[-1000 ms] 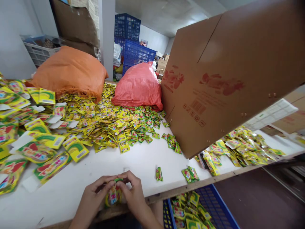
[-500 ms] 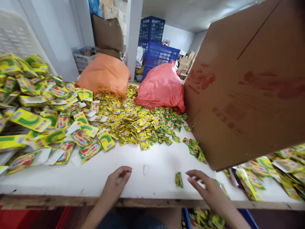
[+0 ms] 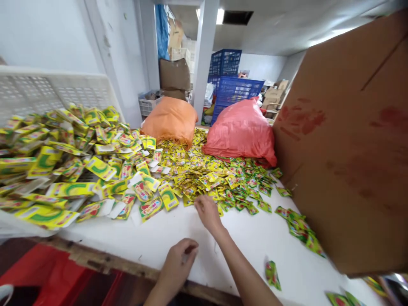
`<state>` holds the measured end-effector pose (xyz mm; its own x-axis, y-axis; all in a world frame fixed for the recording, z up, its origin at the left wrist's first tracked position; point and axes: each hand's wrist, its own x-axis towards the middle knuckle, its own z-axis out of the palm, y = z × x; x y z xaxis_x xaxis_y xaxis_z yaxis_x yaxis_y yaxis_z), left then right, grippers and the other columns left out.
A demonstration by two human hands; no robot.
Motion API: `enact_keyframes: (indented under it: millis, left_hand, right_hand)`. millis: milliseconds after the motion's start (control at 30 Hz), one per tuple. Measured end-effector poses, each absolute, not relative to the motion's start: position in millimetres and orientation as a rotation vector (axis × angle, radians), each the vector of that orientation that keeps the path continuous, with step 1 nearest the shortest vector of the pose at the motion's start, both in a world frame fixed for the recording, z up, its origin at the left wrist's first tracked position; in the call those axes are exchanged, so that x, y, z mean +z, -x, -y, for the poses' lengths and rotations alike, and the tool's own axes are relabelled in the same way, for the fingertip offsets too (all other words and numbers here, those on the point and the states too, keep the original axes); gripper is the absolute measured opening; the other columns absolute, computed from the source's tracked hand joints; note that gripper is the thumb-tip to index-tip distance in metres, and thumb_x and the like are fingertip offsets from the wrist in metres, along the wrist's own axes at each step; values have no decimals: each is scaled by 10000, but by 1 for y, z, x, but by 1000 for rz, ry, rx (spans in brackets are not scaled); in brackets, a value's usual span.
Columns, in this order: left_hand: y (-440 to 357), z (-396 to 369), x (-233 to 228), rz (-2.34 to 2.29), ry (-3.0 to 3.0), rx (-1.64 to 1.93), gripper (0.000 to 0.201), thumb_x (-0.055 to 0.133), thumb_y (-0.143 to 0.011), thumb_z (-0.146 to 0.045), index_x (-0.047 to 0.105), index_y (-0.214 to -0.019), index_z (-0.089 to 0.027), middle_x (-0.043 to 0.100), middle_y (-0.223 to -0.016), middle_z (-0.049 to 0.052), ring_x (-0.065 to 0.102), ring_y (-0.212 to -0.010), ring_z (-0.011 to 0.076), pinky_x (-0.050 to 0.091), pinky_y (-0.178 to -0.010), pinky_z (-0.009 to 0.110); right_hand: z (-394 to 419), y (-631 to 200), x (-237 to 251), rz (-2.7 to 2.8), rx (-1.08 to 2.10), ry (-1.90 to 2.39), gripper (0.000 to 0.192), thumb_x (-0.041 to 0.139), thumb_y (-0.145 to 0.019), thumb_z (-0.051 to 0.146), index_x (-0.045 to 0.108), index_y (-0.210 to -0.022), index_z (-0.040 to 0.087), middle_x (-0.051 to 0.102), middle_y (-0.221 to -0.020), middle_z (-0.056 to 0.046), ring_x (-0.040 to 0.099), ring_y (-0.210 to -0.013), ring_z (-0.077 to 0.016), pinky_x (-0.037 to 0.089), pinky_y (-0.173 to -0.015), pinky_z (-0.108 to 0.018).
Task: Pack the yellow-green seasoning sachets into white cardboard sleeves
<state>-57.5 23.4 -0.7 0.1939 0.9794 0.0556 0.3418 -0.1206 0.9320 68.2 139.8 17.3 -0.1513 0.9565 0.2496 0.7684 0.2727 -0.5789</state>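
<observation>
My right hand (image 3: 208,213) reaches across to the near edge of a heap of small yellow sachets (image 3: 204,174). Its fingers are bent together at the sachets; what lies between the fingertips, if anything, is too small to make out. My left hand (image 3: 180,261) hovers over the table's front edge, fingers loosely curled and thumb a little apart, with nothing visible in it. Left of the sachets lie flat yellow-green printed boxes (image 3: 168,196), some with white flaps open. One green sachet (image 3: 272,275) lies alone on the white table (image 3: 242,244), right of my right forearm.
A large cardboard box (image 3: 344,170) stands at the right, with several green sachets (image 3: 298,227) beside it. Behind the heap sit an orange sack (image 3: 172,119) and a red sack (image 3: 240,129). A white crate (image 3: 86,91) is at left; blue crates (image 3: 239,91) are stacked behind.
My right hand has moved left and forward from beside the lone green sachet to the yellow heap. My left hand's fingers have curled in more. The view has turned left.
</observation>
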Motion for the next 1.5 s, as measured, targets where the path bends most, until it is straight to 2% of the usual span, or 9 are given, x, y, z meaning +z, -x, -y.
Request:
enact_keyframes:
  millis: [100,267,467,600,700,900,1167,1300,1500]
  left_hand:
    - [53,-20,1,-1236,-1641,960,183,471,-807,-210,648,-844,-180,660,-812,68,591,-766,188,439,-720,262]
    - [66,-19,-5,-1318,-1486,1082,170,496,-806,-247,635,-762,-160,641,-725,66,574,-726,196,448,-687,283]
    - [94,-38,-12,-1278,-690,1529,497,626,-729,-410,483,-1153,-194,524,-1226,113,552,-1052,231,475,-852,336]
    - [93,-50,4,-936,-477,1306,515,624,-710,-457,553,-1134,-173,580,-1203,122,549,-1090,278,479,-868,376]
    - [88,-48,15,-906,-453,1145,521,691,-668,-370,570,-1128,-158,674,-1026,122,622,-963,288,525,-750,374]
    - [81,-40,13,-1083,-444,1101,501,759,-591,-313,611,-1036,-138,708,-916,74,663,-800,220,547,-613,277]
    - [76,-43,8,-1155,-507,1020,494,787,-543,-328,636,-960,-109,721,-857,75,658,-759,196,545,-606,240]
    - [77,-43,4,-1152,-546,1005,466,781,-553,-347,645,-922,-97,716,-824,76,655,-730,188,533,-596,234]
    - [68,-44,8,-1177,-666,903,481,737,-592,-404,633,-942,-92,709,-820,94,654,-727,209,516,-602,267]
  right_hand:
    - [-143,-15,19,2089,520,1368,113,568,-793,254,591,-900,225,591,-952,-44,511,-969,-206,366,-865,-323]
    - [-153,33,15,1992,625,1397,435,701,-635,190,517,-1028,149,505,-1103,-150,457,-1040,-314,343,-885,-482]
    - [-103,-14,10,1805,911,1346,231,507,-837,270,453,-1040,176,563,-999,-57,589,-809,-150,488,-672,-265]
    - [-57,-52,13,1803,1435,938,236,365,-922,358,490,-1024,186,617,-881,-6,613,-669,-107,475,-572,-212]
    - [-68,-86,17,2017,1123,1249,224,385,-920,276,581,-918,168,639,-842,-18,607,-752,-135,458,-661,-241]
    - [-133,-132,16,1976,578,1772,320,559,-747,65,565,-1050,168,540,-1140,-102,446,-1079,-251,286,-905,-392]
    - [-83,-147,27,2098,606,1945,241,752,-606,305,598,-713,153,570,-898,-82,473,-924,-264,332,-785,-361]
    - [-33,-225,61,2154,668,1809,132,662,-710,256,575,-785,193,563,-861,-31,482,-840,-188,360,-743,-288]
    - [4,-283,46,2236,681,1919,133,633,-658,123,581,-744,210,577,-974,-37,471,-957,-219,356,-810,-322]
